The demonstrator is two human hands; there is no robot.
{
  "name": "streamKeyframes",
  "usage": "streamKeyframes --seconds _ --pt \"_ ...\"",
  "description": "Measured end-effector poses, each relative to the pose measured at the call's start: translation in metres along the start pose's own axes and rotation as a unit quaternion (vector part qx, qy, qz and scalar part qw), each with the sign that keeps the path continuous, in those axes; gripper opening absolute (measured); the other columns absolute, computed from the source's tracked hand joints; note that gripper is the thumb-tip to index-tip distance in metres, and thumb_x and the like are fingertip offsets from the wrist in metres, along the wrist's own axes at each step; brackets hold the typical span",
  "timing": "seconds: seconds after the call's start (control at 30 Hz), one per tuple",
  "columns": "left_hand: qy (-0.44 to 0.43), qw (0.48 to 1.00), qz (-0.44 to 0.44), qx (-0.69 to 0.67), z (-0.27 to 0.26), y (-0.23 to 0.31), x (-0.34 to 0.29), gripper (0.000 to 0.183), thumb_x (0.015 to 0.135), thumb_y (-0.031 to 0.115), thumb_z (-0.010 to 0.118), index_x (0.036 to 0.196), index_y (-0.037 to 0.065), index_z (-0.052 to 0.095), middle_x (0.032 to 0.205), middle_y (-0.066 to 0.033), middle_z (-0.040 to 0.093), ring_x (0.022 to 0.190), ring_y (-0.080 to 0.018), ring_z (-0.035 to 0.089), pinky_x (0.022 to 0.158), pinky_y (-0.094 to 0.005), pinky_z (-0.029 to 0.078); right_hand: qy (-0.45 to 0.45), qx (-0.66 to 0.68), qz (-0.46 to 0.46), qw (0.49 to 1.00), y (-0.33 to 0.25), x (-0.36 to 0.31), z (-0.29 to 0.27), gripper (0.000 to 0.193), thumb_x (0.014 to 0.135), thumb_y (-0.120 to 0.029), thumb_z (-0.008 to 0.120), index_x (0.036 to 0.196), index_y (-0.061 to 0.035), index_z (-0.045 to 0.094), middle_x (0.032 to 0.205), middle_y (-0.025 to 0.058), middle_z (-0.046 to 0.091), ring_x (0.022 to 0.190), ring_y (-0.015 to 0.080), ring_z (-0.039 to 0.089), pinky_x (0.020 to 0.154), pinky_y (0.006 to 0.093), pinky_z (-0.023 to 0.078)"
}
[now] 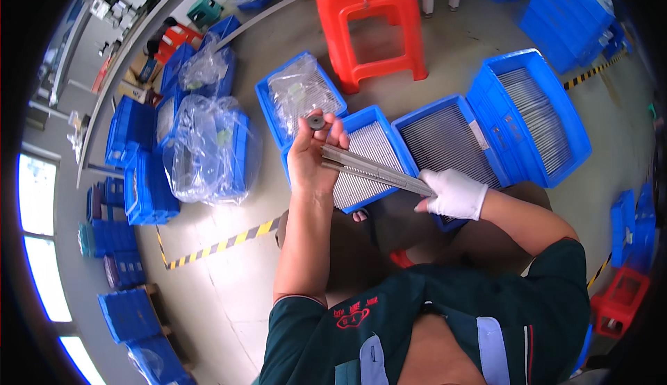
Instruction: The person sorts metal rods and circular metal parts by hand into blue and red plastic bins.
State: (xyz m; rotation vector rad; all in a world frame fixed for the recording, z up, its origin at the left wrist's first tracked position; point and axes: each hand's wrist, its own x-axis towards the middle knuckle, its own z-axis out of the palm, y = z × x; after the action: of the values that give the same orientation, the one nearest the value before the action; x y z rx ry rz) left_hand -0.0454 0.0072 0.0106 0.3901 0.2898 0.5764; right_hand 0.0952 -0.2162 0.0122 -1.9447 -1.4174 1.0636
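My left hand (310, 163) is bare, palm up, with its fingers curled round a small dark disc (316, 122) that has a hole in its middle. In a white glove, my right hand (455, 194) grips one end of a few slim grey metal rods (375, 171). The rods slant up to the left, and their far ends reach the fingers of my left hand; whether those fingers also hold them I cannot tell. Under the rods stands a blue crate (379, 112) with rows of light metal rods in it. Beside it, another blue crate (455, 99) holds darker rods.
A tilted blue crate (580, 145) of rods stands at the right. Clear plastic covers the crate (262, 88) behind my left hand. A red stool (358, 27) stands ahead. Plastic-wrapped crates (243, 156) sit at the left, near striped floor tape (222, 246).
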Motion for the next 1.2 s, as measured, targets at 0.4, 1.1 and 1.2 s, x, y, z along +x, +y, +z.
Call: streamKeyframes --seconds 0.4,1.1,1.2 --pt "0.094 0.851 0.304 0.419 -0.002 0.067 -0.032 0.029 0.093 0.025 0.049 0.108 0.001 0.053 0.095 -0.0121 0.063 0.093 -0.0228 0.059 0.08 -0.0298 0.042 -0.185 0.336 0.01 0.923 -0.082 0.154 0.03 0.029 0.084 -0.034 0.064 0.078 -0.0078 0.053 0.049 -0.0029 0.04 0.035 0.0084 0.037 0.033 0.0241 0.028" --pt "0.076 0.958 0.247 0.125 -0.003 0.097 -0.121 0.034 0.096 0.035 0.042 0.114 0.007 0.04 0.084 -0.0056 0.047 0.087 -0.0194 0.046 0.077 -0.0351 0.032 0.105 0.198 0.326 0.918 0.077 0.374 0.28 0.037 0.075 -0.026 0.07 0.097 -0.0002 0.056 0.084 0.0145 0.066 0.071 0.0224 0.065 0.061 0.0355 0.051" --pt "0.107 0.954 0.25 0.127 -0.001 0.096 -0.124 0.033 0.096 0.035 0.043 0.114 0.008 0.041 0.084 -0.0048 0.048 0.084 -0.0191 0.047 0.077 -0.0353 0.032 0.065 0.003 0.358 0.931 0.058 0.363 0.261 0.033 0.078 -0.017 0.056 0.107 -0.0038 0.055 0.107 0.0196 0.061 0.105 0.0323 0.058 0.086 0.0403 0.048"
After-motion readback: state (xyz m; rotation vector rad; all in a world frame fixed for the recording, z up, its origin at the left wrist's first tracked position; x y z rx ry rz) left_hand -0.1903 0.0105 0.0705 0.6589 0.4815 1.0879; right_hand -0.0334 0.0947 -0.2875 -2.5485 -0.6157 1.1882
